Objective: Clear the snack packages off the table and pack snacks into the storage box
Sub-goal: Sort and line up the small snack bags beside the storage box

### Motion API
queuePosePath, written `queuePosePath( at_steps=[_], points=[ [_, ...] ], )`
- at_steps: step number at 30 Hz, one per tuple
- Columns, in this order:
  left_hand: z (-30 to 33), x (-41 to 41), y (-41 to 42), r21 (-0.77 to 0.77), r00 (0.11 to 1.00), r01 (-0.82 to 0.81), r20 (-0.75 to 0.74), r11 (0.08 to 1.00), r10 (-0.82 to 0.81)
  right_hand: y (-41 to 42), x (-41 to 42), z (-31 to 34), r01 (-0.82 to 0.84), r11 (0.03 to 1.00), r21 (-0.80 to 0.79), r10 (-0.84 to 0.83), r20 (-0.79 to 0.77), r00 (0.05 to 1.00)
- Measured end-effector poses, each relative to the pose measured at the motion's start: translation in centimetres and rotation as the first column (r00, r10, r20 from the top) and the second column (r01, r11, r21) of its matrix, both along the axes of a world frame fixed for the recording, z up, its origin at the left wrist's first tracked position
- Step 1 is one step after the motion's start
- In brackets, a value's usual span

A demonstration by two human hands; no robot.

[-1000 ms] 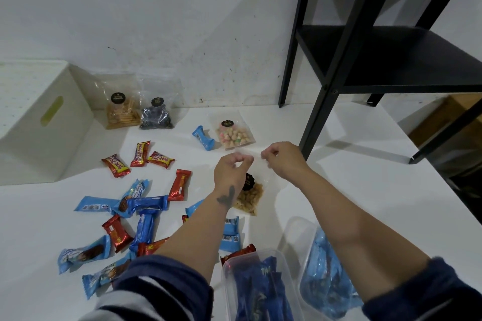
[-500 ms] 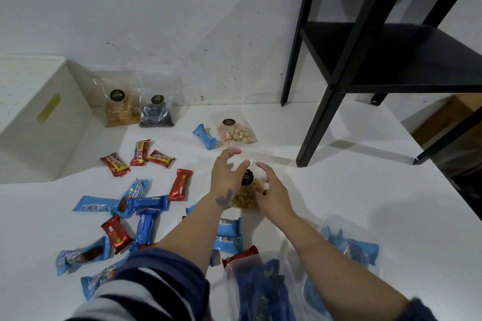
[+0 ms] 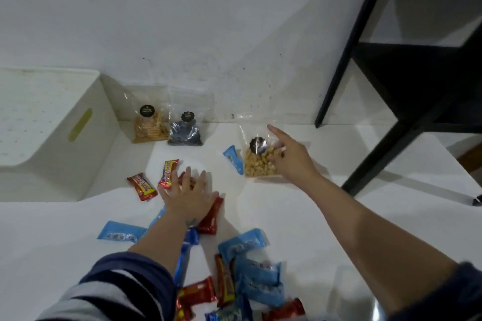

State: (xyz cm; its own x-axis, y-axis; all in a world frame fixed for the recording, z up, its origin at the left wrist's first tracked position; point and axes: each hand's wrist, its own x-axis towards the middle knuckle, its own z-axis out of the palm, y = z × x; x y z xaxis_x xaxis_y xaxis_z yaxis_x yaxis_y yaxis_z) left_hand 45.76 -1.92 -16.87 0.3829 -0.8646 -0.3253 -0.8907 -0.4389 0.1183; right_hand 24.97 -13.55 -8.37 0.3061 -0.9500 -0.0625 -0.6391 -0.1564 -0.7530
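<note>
Two hands are out over a white table [image 3: 300, 229] that runs back to the wall. Biggest thing on it is the white storage box [image 3: 47, 135] at the far left corner, with a yellowish handle slot in its side. A black shelf frame [image 3: 407, 81] stands at the far right.

Along the back edge, right by the box, two clear bags lean on the wall: one of yellow sticks [image 3: 149, 126] and a dark one [image 3: 185, 131] just beside it, touching or close to it.

The right hand [image 3: 289, 157] reaches toward the back middle of the table and lies against a clear bag of tan nuts [image 3: 258, 163]. Its index finger points straight out and the other fingers curl onto the plastic; can't tell if it's really pinching it. A blue wrapper [image 3: 233, 159] lies just left of that bag.

The left hand [image 3: 189, 194] is flat, palm down, fingers spread, over the red wrappers mid-table. It covers part of one red bar [image 3: 211, 216], and two more red bars [image 3: 168, 173] [image 3: 142, 186] lie just beside its fingertips on the box side.

Toward the near edge it's a jumble of blue packets [image 3: 257, 273] and red ones [image 3: 198, 294] overlapping each other, plus a lone blue packet [image 3: 120, 232] left of the forearm. Both arms have dark sleeves, the left one striped.
</note>
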Motion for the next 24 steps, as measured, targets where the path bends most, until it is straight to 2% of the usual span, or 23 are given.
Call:
queuePosePath(
  at_steps=[4, 9, 14, 18, 20, 22, 24],
  points=[
    [-0.4, 0.8, 0.0, 0.078, 0.995, 0.034, -0.097, 0.996, -0.027, -5.1, 6.8, 0.5, -0.012, 1.000, 0.011, 0.011, 0.056, 0.998],
    [-0.8, 0.7, 0.1, 0.076, 0.995, 0.061, -0.080, 0.995, -0.055, -9.2, 12.6, -1.8, -0.058, 0.998, 0.036, 0.052, 0.141, 0.989],
    [-0.9, 0.7, -0.2, 0.107, 0.996, 0.078, -0.049, 0.991, -0.073, -10.2, 14.5, -5.7, -0.019, 0.996, 0.084, 0.009, 0.117, 0.993],
    [-1.2, 0.8, -0.3, 0.089, 0.996, 0.077, -0.051, 0.993, -0.073, -10.8, 13.9, -5.7, 0.026, 0.999, 0.020, -0.028, 0.083, 0.996],
    [-1.2, 0.7, -0.3, 0.083, 0.996, 0.065, -0.059, 0.994, -0.060, -11.2, 12.8, -5.4, 0.069, 0.995, -0.076, -0.070, -0.009, 0.998],
    [-1.2, 0.7, -0.5, 0.084, 0.997, 0.051, -0.063, 0.995, -0.045, -11.6, 10.9, -5.4, 0.130, 0.979, -0.158, -0.163, -0.215, 0.963],
    [-1.1, 0.7, -0.6, 0.082, 0.997, 0.043, -0.069, 0.996, -0.037, -11.6, 8.6, -5.6, 0.219, 0.969, -0.112, -0.245, -0.349, 0.905]
  ],
)
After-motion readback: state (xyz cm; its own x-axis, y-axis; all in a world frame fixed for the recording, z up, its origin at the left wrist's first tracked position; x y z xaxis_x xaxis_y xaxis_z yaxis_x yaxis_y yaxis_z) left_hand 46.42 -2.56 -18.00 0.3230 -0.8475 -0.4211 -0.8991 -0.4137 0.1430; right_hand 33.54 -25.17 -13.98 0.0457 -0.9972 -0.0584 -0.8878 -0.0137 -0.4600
